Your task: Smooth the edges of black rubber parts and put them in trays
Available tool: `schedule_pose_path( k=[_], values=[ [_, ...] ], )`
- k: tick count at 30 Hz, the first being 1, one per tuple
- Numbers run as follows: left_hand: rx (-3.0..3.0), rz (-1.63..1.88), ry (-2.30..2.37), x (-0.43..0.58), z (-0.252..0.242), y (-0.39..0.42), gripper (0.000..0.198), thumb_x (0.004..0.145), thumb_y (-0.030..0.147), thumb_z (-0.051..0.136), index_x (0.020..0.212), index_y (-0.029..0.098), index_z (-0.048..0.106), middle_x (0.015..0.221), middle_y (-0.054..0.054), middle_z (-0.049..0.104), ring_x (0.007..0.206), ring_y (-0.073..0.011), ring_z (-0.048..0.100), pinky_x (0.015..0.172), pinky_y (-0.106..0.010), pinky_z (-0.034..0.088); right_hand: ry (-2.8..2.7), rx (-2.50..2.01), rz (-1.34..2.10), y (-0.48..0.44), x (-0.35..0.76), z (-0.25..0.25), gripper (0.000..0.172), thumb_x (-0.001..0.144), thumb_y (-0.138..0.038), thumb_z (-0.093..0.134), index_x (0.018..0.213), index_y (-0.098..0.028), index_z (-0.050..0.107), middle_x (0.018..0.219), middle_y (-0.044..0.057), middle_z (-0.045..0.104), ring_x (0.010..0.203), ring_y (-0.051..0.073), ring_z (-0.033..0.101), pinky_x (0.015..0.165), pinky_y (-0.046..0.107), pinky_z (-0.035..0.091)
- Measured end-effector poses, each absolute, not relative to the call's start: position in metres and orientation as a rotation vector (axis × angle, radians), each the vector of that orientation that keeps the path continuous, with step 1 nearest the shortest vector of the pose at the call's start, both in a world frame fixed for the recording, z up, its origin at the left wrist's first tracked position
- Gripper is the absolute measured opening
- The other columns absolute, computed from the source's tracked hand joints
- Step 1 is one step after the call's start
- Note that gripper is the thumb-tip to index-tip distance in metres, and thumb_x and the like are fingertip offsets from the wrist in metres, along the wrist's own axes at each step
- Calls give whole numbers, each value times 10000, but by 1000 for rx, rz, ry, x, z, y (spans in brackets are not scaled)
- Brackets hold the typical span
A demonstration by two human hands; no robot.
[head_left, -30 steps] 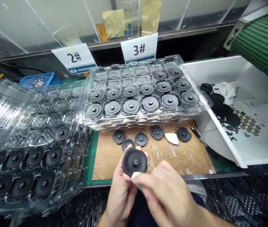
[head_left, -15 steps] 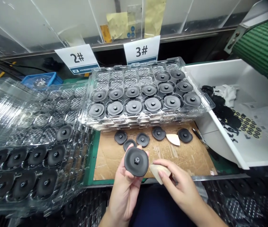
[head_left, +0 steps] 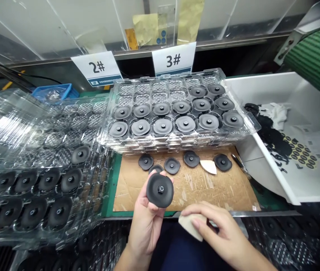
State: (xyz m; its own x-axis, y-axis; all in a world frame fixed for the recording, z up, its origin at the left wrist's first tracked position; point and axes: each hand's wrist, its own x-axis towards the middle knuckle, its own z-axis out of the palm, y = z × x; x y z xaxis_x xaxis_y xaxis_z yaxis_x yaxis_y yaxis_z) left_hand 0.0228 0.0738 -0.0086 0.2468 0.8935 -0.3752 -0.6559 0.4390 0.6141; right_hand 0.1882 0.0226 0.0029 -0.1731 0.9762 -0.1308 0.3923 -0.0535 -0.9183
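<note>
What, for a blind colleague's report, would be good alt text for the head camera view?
A person's left hand holds up a black disc with a central stud, while the right hand holds a cream pad below it. More discs lie on a cardboard sheet and sit in clear plastic trays beneath cards marked 2# and 3#.

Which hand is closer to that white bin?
Right hand, holding a pale wedge: closer, below and left of the white bin. Left hand, holding a black disc: farther left.
</note>
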Motion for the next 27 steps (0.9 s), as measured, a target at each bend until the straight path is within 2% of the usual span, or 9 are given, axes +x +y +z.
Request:
schedule_pose_path(
  k=[3, 5, 9, 12, 15, 17, 22, 25, 27],
  values=[
    [366, 1080, 769, 24, -8, 75, 600, 660, 308, 691, 1225, 278, 491, 1255, -82, 557, 1120, -250, 531, 970, -332, 405, -1449, -1683, 1125, 17, 196, -13, 215, 861, -278, 459, 987, -229, 626, 987, 36, 667, 912, 192, 621, 711, 267, 511],
    [360, 1056, 763, 28, -6, 75, 599, 642, 321, 707, 1206, 272, 511, 1251, -82, 560, 1102, -255, 544, 962, -336, 413, -1410, -1739, 1037, 22, 197, -6, 226, 856, -281, 465, 1011, -227, 621, 1028, 45, 655, 953, 206, 611, 700, 262, 516],
    [362, 995, 758, 36, -2, 69, 604, 638, 325, 715, 1204, 264, 513, 1229, -75, 576, 1085, -218, 552, 912, -268, 444, -1422, -1576, 832, 45, 181, 31, 237, 856, -215, 471, 1066, -249, 575, 1052, 16, 632, 956, 166, 592, 738, 234, 493],
    [331, 948, 780, 33, -5, 65, 549, 716, 329, 650, 1236, 273, 482, 1208, -72, 588, 1089, -208, 545, 910, -270, 445, -1594, -1380, 693, 59, 161, 48, 275, 849, -159, 454, 1105, -190, 549, 1017, 46, 631, 911, 175, 571, 806, 304, 450],
    [270, 961, 812, 24, -12, 62, 492, 780, 288, 584, 1255, 309, 454, 1190, -52, 597, 1070, -202, 558, 923, -301, 441, -1832, -1262, 850, 66, 151, 49, 248, 846, -128, 444, 1056, -164, 570, 934, 39, 645, 839, 163, 562, 793, 315, 426],
    [266, 982, 830, 22, -15, 62, 497, 759, 271, 611, 1236, 309, 475, 1183, -47, 601, 1053, -204, 568, 900, -294, 458, -1909, -1238, 993, 69, 150, 46, 225, 845, -108, 445, 1007, -186, 582, 933, 8, 647, 822, 136, 560, 776, 280, 419],
    [314, 880, 837, 30, -4, 62, 519, 680, 299, 690, 1175, 227, 551, 1086, -82, 649, 1064, -245, 554, 914, -317, 443, -1844, -1337, 632, 73, 152, 45, 265, 849, -122, 404, 1074, -124, 545, 931, 76, 625, 809, 181, 534, 754, 343, 385],
    [283, 880, 791, 28, 2, 65, 516, 636, 243, 729, 1131, 255, 582, 1105, -55, 648, 1036, -219, 573, 882, -270, 454, -1932, -1199, 820, 61, 162, 50, 248, 827, -92, 426, 1033, -154, 550, 876, 36, 628, 747, 147, 534, 709, 295, 387],
    [265, 873, 767, 25, 2, 66, 482, 638, 182, 726, 1096, 268, 603, 1115, -34, 649, 997, -182, 594, 849, -227, 465, -1914, -1266, 907, 52, 172, 53, 230, 822, -77, 438, 997, -177, 550, 857, 9, 628, 712, 127, 531, 683, 273, 379]
  ],
)
